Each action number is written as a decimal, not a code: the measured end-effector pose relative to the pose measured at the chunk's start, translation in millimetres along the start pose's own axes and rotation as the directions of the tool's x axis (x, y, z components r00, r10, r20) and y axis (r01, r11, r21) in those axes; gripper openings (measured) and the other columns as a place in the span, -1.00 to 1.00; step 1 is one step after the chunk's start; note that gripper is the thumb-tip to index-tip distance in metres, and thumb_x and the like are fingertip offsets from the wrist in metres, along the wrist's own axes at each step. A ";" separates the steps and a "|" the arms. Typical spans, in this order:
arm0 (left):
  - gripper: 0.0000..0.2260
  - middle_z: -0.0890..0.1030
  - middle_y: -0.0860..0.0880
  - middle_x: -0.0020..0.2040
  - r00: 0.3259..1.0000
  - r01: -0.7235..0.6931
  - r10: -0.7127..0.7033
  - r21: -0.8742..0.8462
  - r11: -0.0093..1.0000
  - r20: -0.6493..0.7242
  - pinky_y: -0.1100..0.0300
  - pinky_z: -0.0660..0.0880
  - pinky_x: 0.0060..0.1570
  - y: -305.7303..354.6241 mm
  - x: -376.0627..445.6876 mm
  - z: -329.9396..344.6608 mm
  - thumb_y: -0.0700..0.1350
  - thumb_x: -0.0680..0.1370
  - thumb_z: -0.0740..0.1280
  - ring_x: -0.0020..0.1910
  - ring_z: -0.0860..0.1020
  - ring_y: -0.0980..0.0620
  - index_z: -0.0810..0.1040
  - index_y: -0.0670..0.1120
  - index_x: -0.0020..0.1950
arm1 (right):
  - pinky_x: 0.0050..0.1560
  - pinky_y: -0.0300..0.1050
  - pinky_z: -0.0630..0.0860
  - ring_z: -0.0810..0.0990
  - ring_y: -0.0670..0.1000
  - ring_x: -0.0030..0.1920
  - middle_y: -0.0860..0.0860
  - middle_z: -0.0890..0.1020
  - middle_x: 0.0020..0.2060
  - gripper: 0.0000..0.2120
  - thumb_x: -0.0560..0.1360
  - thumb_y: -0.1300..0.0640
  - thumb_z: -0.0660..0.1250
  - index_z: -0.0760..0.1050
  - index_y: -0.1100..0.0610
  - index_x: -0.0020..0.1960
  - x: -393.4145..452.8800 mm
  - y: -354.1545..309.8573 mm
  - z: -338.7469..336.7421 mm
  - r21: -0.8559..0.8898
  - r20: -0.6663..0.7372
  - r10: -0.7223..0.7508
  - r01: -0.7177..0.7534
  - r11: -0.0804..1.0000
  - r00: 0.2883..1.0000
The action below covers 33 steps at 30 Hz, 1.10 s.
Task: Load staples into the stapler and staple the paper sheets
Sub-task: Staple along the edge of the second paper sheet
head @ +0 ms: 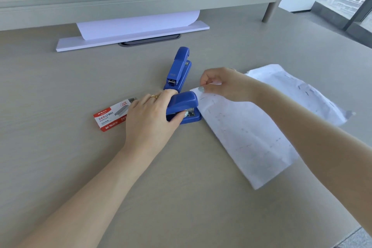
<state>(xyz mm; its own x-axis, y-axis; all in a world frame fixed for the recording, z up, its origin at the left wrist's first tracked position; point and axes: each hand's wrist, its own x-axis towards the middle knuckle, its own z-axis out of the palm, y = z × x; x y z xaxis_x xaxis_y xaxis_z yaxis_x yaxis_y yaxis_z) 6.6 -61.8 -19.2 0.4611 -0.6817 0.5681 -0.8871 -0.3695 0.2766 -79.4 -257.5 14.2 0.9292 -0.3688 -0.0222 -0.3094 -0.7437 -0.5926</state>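
Desk (60, 167) carries everything. Paper sheets (241, 133) lie right of centre, thin and limp, already peppered with staples; a second sheet (302, 90) sits partly under them farther right. Judgement: they will sag and slide unless held near the corner being fed. Right hand (223, 84) pinches that top-left corner between thumb and fingertips, at the stapler's mouth. Stapler (183, 106), blue, rigid plastic, likely light enough to skate; left hand (149, 119) grips round its rear, thumb by the magazine. Second stapler (178, 69) lies just behind it, touching or nearly so. Staple box (110, 118) partly under left hand.
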 end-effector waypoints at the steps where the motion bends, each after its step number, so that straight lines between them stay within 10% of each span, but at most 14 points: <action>1: -0.68 0.63 -0.04 -0.30 1.000 -0.003 0.003 0.001 1.000 -0.002 0.15 0.29 -0.27 -0.5 -0.3 0.1 0.01 0.36 0.46 -0.32 0.53 -0.15 0.53 -0.09 0.03 | 0.18 -0.13 0.27 0.49 0.00 -0.04 -0.11 0.60 -0.20 -0.91 0.51 0.05 0.24 0.48 0.04 -0.13 1.0 -5.2 2.4 -0.020 -0.009 -0.007 0.007 1.000 1.000; 12: -0.61 0.63 0.06 -0.14 0.999 0.052 -0.048 -0.173 0.984 0.026 0.15 0.35 -0.21 4.8 -1.1 -6.4 0.18 0.44 0.15 -0.22 0.54 -0.02 0.50 -0.04 0.09 | -0.34 -0.24 0.30 0.37 -0.08 -0.38 -0.11 0.46 -0.38 -0.88 0.47 0.15 0.23 0.43 0.04 -0.24 11.6 -24.0 22.6 0.095 -0.017 0.094 -0.092 0.991 0.995; 18: -0.84 0.45 0.15 -0.20 0.935 0.351 -0.336 -0.399 0.847 0.111 0.19 0.34 -0.26 5.6 19.5 -10.9 0.02 0.57 0.14 -0.17 0.45 0.08 0.38 -0.07 -0.03 | -0.27 -0.21 0.35 0.41 -0.04 -0.31 -0.12 0.50 -0.35 -0.81 0.45 0.14 0.22 0.42 -0.06 -0.31 17.8 -25.3 31.1 0.106 -0.004 0.118 -0.117 0.987 0.993; 28: -0.93 0.46 -0.03 -0.12 0.954 0.297 -0.284 -0.194 0.935 0.095 0.17 0.19 -0.26 14.9 44.8 1.1 -0.14 0.58 0.13 -0.16 0.36 -0.04 0.30 -0.11 -0.09 | 0.02 -0.03 0.47 0.55 0.04 -0.13 -0.02 0.65 -0.13 -0.89 0.45 0.11 0.22 0.53 0.03 -0.13 19.3 -27.7 35.3 0.084 0.010 0.124 -0.125 0.989 0.992; 33: -0.90 0.42 -0.05 -0.11 0.944 0.326 -0.302 -0.231 0.917 0.133 0.11 0.23 -0.26 16.1 43.8 -0.8 -0.28 0.54 0.08 -0.15 0.36 -0.08 0.34 -0.16 0.01 | 0.05 -0.06 0.36 0.45 -0.03 -0.11 -0.15 0.51 -0.12 -0.81 0.52 0.17 0.13 0.49 0.04 0.03 14.1 -33.6 32.4 0.105 -0.204 0.097 -0.077 0.992 0.974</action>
<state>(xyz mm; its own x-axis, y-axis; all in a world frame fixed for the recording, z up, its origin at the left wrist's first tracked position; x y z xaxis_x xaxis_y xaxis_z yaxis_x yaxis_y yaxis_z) 12.5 -97.1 10.8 0.7061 -0.6160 0.3494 -0.6679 -0.4154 0.6175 -49.3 -219.7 7.7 0.8341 -0.5450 0.0849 -0.3568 -0.6506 -0.6704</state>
